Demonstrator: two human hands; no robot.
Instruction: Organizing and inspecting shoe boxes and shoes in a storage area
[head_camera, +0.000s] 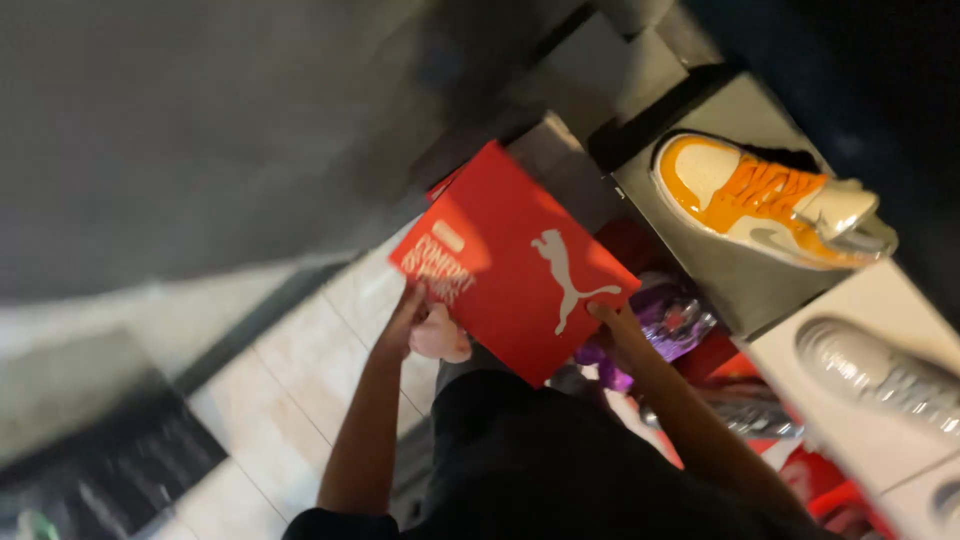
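Observation:
I hold a flat red shoebox lid (515, 262) with a white animal figure and white lettering on it, tilted in front of me. My left hand (408, 318) grips its lower left edge, fingers curled around it. My right hand (617, 330) holds the lower right edge, thumb on top. Below the lid lies crumpled purple wrapping (672, 318) over a red box (722, 362). A pink foot (440, 337) shows under the lid near my left hand.
An orange-and-white sneaker (765, 200) sits on a grey shelf (700, 265) at the upper right. A grey sneaker (885, 378) rests on a white shelf below it. Pale floor tiles (290, 370) and a dark mat (100, 470) lie at the left.

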